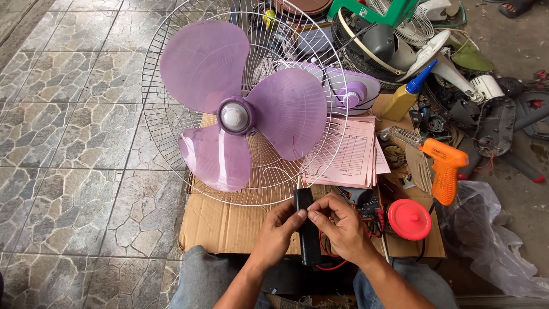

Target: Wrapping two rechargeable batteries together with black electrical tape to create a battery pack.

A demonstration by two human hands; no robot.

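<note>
Both of my hands hold a long black rectangular part (307, 229) upright over a sheet of cardboard (223, 226). My left hand (278, 232) grips its left side, while my right hand (338, 224) pinches its upper right edge with thumb and fingers. Red wires (329, 264) trail from below the part. Just beyond my hands stands a fan with three purple blades (246, 111) inside a white wire guard (171, 146).
A pad of pink paper forms (350, 153) lies right of the fan. Further right are an orange soldering gun (443, 166), a round red lid (409, 219), a yellow bottle with blue nozzle (405, 96), a clear plastic bag (492, 240) and a heap of fan parts (400, 40). Stone-patterned floor tiles (74, 160) spread left.
</note>
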